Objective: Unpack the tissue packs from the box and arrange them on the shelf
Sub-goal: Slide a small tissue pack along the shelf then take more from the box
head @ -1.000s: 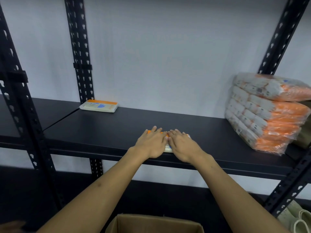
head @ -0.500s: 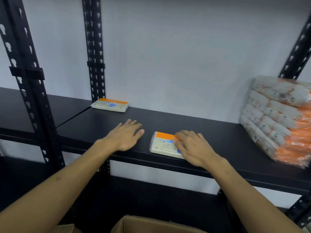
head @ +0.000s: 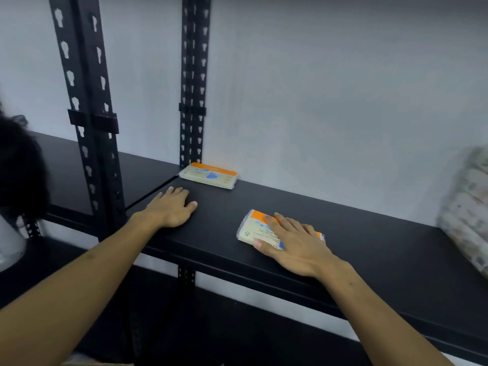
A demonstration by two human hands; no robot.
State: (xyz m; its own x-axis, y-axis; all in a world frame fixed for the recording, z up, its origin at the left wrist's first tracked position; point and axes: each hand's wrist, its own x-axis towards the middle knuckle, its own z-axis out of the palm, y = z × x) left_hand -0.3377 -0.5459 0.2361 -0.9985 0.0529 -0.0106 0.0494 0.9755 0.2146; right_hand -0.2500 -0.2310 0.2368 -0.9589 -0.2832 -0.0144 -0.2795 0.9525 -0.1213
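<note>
Head view, looking down onto a black shelf (head: 343, 233) of a black slotted metal rack against a pale wall.

Right hand (head: 295, 244): palm down, fingers straight and spread, lying flat on top of a tissue pack (head: 250, 228). No curl around it; the hand presses or rests on the pack rather than gripping it. Thumb lies along the pack's near side.

This near tissue pack: cream wrapper with an orange band along its far side, blue spots, and printed text partly readable ("facial tissue"). It lies flat near the shelf's front edge, roughly mid-length of the visible board. Its right part is covered by the hand.

Left hand (head: 171, 210): palm down on the bare shelf surface, fingers relaxed and slightly spread, holding nothing. It sits toward the shelf's left end, well apart from the near pack.

Far tissue pack (head: 208, 175): same wrapper, lying flat at the shelf's back left corner, against the wall and just beside the rear upright post (head: 194, 83). Not touched by either hand; the left hand is near it, in front of it.

Front upright post (head: 87, 114) stands at the shelf's front left corner.

Right edge of view: a blurred bundle of wrapped packs (head: 467, 212) sits on the shelf's right end; details unreadable.

Dark hair (head: 18, 167) intrudes at the left edge.
</note>
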